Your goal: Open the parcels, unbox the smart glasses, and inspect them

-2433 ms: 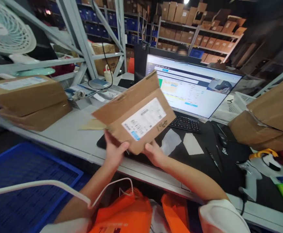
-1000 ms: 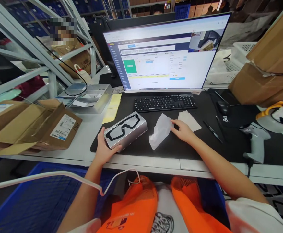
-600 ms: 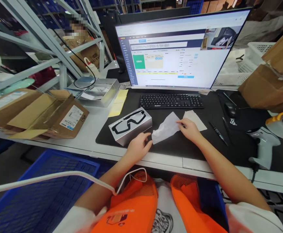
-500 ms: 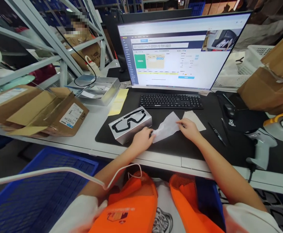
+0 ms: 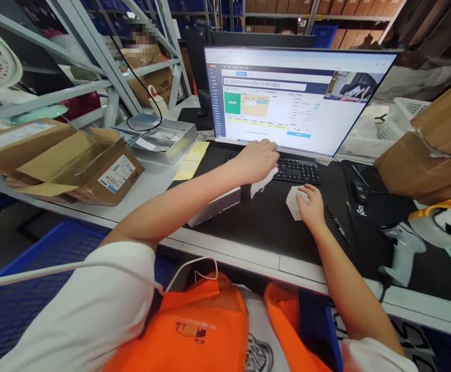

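Note:
My left hand is closed above the keyboard, and a thin white sheet hangs crumpled below its fingers. My right hand is on the black desk mat, its thumb and fingers at an off-white piece of paper that it grips by the right edge. Under my left forearm sits the silver glasses box, with its printed top mostly covered by the arm.
The monitor stands behind the keyboard. Open cardboard boxes, a grey tray and yellow paper are on the left. To the right lie a pen, mouse, barcode scanner and tape roll.
My left hand has lifted up and forward from beside the glasses box, carrying the thin white sheet. My right hand has let go of that sheet and moved onto the off-white paper.

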### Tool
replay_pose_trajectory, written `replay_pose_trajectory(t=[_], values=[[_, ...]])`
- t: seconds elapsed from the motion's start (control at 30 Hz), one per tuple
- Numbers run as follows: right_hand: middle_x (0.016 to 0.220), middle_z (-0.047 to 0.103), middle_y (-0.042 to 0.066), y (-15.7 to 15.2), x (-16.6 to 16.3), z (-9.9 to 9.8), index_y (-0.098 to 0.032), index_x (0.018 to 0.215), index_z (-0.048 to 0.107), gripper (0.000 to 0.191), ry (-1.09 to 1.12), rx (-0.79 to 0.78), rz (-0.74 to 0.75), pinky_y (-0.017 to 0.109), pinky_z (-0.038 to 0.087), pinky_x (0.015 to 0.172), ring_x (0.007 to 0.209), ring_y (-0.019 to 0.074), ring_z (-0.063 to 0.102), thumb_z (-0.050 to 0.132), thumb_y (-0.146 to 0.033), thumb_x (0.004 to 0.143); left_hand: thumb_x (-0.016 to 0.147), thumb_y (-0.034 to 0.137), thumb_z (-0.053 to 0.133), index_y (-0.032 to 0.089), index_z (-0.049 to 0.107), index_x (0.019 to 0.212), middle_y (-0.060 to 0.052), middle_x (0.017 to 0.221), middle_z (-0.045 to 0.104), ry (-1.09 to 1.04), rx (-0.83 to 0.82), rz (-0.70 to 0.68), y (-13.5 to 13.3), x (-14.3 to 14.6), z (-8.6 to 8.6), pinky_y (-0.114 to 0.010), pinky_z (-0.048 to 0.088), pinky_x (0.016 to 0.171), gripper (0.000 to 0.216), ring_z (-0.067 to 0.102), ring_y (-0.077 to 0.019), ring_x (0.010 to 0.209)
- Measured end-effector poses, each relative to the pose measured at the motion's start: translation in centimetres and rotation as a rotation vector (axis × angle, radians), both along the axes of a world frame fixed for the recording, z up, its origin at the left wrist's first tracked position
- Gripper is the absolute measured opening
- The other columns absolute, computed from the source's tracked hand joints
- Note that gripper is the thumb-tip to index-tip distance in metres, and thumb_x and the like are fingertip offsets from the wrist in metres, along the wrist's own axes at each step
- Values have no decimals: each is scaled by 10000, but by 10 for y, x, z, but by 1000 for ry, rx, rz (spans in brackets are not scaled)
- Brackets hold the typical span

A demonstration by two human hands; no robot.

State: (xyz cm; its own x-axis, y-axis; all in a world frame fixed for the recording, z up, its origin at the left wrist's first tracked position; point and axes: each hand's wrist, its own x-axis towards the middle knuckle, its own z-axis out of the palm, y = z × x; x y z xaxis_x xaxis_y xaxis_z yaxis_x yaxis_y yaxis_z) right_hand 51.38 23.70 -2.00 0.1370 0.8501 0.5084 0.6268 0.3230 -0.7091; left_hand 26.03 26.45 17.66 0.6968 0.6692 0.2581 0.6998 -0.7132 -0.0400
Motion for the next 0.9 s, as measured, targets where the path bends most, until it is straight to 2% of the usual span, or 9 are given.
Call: replay_pose_trajectory(t=[0.17,0.27,0.43,0.53,0.6,0.67,0.73,0.8,0.9], values=[[1254,651,176,-2,-5,6,-191,1019,736,297,-14,18,28,579,421,1139,1222,334,605,575,-391,870,889,197,597,164,651,778,-114,975,640,-121,-123,-252,23,11,6,-390,401,936,128,564,-272,1006],[1273,661,167,-8,-7,15,-195,1121,710,348,-9,40,84,554,427,1141,1239,323,604,554,-419,904,897,207,588,189,648,810,-66,870,633,-214,-227,-255,24,13,10,-354,412,868,108,569,-230,858],[1521,521,174,-24,-14,31,-185,1524,425,651,78,86,262,520,363,1202,1422,304,485,527,-498,962,945,193,530,195,662,1014,-59,944,686,-298,-350,-296,7,18,16,-318,424,787,149,603,-208,841],[1516,542,157,-29,-18,36,-204,1590,316,773,90,-6,347,532,363,1191,1436,308,472,558,-547,942,914,143,556,187,647,1155,-60,961,692,-436,-439,-372,-15,14,9,-314,458,813,262,629,-195,866],[1324,683,129,-30,-21,38,-215,1453,521,660,57,-100,344,510,453,1099,1288,321,591,602,-567,901,900,135,568,185,635,1213,-51,936,680,-510,-452,-364,-28,6,-2,-310,476,810,324,625,-179,837],[1000,757,83,-30,-22,40,-222,1095,716,414,35,-164,338,443,542,920,992,291,694,614,-563,884,905,146,560,186,643,1211,-53,958,677,-580,-400,-298,-37,-8,-15,-302,487,809,320,623,-171,852],[767,711,42,-32,-22,44,-226,818,703,346,38,-184,343,383,549,757,757,241,675,595,-546,897,909,165,559,182,660,1165,-60,990,679,-706,-299,-188,-40,-22,-31,-301,490,830,276,625,-171,892],[705,678,25,-35,-21,48,-228,749,669,351,50,-177,333,357,530,697,696,220,649,582,-527,911,900,197,587,179,652,1142,-56,977,673,-906,-249,-71,-37,-34,-45,-297,489,841,251,626,-166,899],[716,677,22,-40,-19,55,-227,752,662,346,60,-155,326,349,523,699,711,216,646,587,-523,916,844,271,678,178,607,1208,-66,1027,675,-1126,-409,38,-32,-42,-61,-286,501,822,382,641,-168,913]])
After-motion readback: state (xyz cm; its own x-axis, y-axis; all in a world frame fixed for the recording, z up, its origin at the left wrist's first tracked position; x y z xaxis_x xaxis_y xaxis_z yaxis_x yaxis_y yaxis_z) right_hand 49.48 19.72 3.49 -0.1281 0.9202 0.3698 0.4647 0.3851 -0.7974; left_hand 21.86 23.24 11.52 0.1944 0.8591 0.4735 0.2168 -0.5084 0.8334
